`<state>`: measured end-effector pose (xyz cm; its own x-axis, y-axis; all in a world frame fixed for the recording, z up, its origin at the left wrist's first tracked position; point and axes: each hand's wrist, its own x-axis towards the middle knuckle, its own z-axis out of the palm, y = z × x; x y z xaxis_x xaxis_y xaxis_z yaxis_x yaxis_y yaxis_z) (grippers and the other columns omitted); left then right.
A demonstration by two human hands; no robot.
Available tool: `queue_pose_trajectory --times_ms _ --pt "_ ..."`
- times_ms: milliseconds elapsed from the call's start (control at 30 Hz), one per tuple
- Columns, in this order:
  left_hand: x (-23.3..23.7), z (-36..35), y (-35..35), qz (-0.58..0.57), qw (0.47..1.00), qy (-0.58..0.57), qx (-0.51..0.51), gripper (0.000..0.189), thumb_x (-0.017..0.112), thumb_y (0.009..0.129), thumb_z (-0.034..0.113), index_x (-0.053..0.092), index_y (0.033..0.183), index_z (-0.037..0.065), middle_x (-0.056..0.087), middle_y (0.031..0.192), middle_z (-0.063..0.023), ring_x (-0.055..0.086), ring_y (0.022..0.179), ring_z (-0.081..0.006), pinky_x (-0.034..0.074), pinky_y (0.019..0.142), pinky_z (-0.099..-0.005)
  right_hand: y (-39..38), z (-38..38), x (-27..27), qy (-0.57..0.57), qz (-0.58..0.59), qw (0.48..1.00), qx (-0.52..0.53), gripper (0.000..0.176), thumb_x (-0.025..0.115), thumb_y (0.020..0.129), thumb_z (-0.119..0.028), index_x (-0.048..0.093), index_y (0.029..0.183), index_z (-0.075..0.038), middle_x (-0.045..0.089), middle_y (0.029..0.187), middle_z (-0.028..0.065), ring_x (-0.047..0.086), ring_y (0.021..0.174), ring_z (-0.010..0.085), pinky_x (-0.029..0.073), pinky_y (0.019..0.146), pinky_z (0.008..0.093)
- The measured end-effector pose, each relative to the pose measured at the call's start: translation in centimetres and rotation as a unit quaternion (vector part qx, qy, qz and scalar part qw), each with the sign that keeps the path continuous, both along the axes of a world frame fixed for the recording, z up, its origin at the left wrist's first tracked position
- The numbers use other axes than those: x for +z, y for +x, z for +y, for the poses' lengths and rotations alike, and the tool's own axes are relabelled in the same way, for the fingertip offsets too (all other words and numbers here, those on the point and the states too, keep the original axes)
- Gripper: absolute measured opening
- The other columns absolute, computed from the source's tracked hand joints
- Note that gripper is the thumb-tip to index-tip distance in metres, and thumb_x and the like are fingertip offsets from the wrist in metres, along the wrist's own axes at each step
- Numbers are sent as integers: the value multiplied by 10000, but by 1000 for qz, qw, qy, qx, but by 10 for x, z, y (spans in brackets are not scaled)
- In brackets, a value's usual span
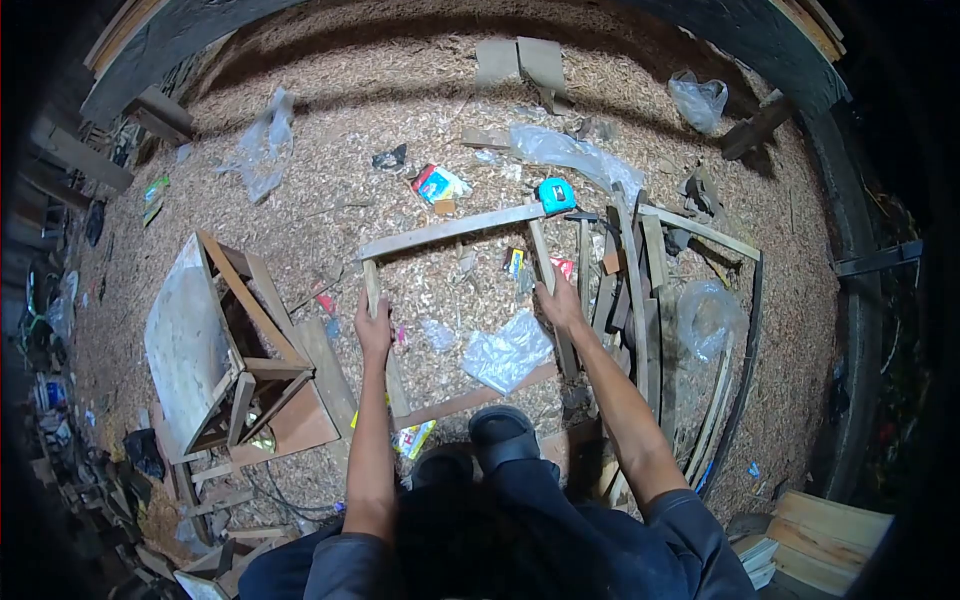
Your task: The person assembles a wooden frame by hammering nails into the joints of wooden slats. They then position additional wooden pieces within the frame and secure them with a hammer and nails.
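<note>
A three-sided wooden frame lies in front of me, its pale crossbar [450, 231] joining two legs that point back toward my feet. My left hand [373, 328] is closed around the left leg [393, 385], a little below the corner. On the right leg [539, 250] my right hand [562, 303] has its fingers wrapped. A teal tape measure [556, 196] sits at the crossbar's right end. Between the legs, a crumpled clear plastic bag [508, 352] lies on the wood shavings.
At left stands a small wooden structure [187, 335] with a pale panel. Loose wooden strips [652, 340] are piled at right, beside a clear plastic bag [708, 318]. Plastic sheeting [575, 152], a colourful wrapper [438, 185] and cardboard pieces [520, 62] lie farther off. My shoe [503, 437] is near the frame.
</note>
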<state>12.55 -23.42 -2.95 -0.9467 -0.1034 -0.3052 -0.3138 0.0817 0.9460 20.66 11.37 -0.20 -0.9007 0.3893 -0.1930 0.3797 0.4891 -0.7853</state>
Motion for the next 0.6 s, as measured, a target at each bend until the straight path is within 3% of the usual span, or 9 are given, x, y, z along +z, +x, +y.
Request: queue_pose_trajectory --times_ms 100,267,333,467,500,533,600 --pt "-9 5 -18 56 998 -18 3 449 578 971 187 500 1361 -20 571 804 5 468 694 -66 416 625 -242 -8 -3 -4 -4 11 1000 -28 538 583 888 -199 442 1380 -32 649 1082 285 630 1037 424 479 917 457" --pt "-2 4 -42 54 997 -33 -34 457 582 965 196 502 1360 -21 594 814 -21 495 684 -73 438 628 -252 -17 2 -17 -19 48 998 -25 548 587 876 -199 444 1379 -35 645 1074 291 625 1038 429 476 918 451" --pt "-14 7 -48 169 979 -112 -8 321 590 967 204 578 1243 39 523 668 36 447 502 -51 355 431 -233 -16 -1 -20 -28 45 998 -34 543 587 869 -192 459 1373 -35 643 1087 288 620 1043 433 474 925 442" --pt "11 13 -32 7 1000 4 22 354 605 958 185 574 1271 24 556 747 3 465 532 -45 380 427 -238 -17 -2 -30 -8 35 999 -41 547 591 859 -186 469 1370 -34 644 1101 281 620 1038 434 474 929 446" --pt "1 6 -33 33 999 15 18 395 621 945 185 566 1290 0 597 823 -35 553 633 -92 472 547 -261 -18 -4 -29 16 44 998 -39 543 597 854 -188 480 1360 -29 646 1086 277 618 1030 438 475 927 454" --pt "-6 1 -33 29 999 14 17 395 621 945 185 566 1290 0 597 823 -35 553 633 -92 472 547 -261 -20 -7 -25 41 53 997 -36 539 602 849 -189 492 1350 -24 649 1072 274 615 1022 442 476 925 462" --pt "-18 -4 -33 204 965 -164 -11 445 640 927 191 550 1310 -18 637 889 -70 621 799 -180 505 765 -312 -26 -9 -20 79 48 995 -35 518 603 840 -178 514 1319 -2 638 1060 277 606 1009 447 469 925 480"
